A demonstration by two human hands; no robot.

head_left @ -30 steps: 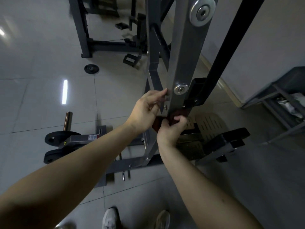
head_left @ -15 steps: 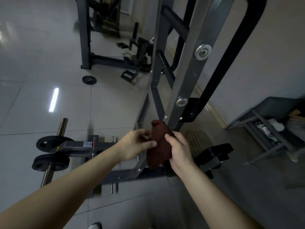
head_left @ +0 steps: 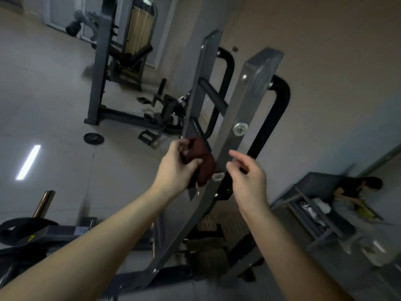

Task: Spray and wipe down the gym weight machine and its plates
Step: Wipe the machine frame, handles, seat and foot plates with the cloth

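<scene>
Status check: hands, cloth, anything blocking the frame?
Left hand grips cloth, bunched, by the grey upright. Right hand empty, fingers loose. Nothing between cloth and upright.

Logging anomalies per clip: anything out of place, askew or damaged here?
A lone weight plate lies flat on the floor tiles, apart from any machine. The grey upright near the left hand holding the cloth shows no visible damage.

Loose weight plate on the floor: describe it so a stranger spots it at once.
Find the dark upright machine across the tiled floor. Just in front of its base's left end lies a small black disc, the weight plate. Unlike the plates at lower left, it lies flat and alone.
</scene>
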